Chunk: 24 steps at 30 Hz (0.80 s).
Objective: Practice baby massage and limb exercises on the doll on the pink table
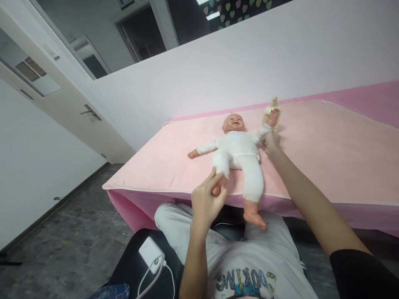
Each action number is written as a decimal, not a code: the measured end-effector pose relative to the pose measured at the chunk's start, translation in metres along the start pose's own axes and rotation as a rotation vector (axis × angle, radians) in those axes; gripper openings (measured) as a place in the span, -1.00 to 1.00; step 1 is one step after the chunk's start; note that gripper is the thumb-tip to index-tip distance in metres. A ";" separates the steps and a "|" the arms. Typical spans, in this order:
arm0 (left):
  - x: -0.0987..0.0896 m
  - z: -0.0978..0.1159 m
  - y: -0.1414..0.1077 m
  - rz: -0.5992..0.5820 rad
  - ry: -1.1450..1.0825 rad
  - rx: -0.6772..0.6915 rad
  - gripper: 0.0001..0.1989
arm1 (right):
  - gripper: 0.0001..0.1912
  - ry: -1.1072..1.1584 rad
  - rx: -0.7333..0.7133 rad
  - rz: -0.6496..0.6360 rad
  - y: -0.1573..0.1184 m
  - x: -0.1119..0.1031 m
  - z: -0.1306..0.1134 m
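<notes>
Baby doll (238, 143) in white, on its back on the pink-covered surface (324, 162), head toward the wall (140, 99), one bare foot (254, 214) hanging past the near edge. Left hand (208, 197): fingers closed around the lower end of the doll's other leg. Right hand (272, 142): fingers curled in against the doll's raised arm (262, 132); tips hidden, can't tell if they grip. Pale yellow bottle (274, 101) just behind the doll's raised hand. Nearer the wearer, white device (151, 253) with cables on a black seat (127, 257). Door (67, 93) far left.
</notes>
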<state>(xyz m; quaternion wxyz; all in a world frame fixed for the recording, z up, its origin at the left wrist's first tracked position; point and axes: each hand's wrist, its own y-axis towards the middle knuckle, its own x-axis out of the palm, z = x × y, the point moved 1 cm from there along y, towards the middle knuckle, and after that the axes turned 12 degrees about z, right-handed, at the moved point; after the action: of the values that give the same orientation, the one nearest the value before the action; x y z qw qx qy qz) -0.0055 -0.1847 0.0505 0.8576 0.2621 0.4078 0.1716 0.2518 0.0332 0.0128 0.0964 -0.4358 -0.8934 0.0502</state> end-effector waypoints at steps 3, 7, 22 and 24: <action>-0.004 -0.001 -0.031 -0.040 0.033 -0.010 -0.61 | -0.77 0.045 0.185 0.070 0.005 -0.001 -0.002; -0.005 -0.003 -0.006 0.107 -0.028 0.020 -0.64 | -0.82 -0.049 0.081 0.096 0.003 -0.003 -0.003; 0.020 -0.025 0.054 0.142 -0.064 0.039 -0.61 | -0.88 -0.241 -0.348 -0.038 -0.008 0.003 -0.001; 0.005 -0.021 0.027 0.129 -0.096 0.044 -0.61 | -0.85 -0.089 -0.084 -0.006 0.000 0.002 0.000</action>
<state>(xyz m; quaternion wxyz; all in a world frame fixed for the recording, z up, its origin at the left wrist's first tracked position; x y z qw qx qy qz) -0.0211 -0.1535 0.0523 0.8575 0.3145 0.3522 0.2045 0.2502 0.0350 0.0131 0.0384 -0.4340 -0.8995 0.0319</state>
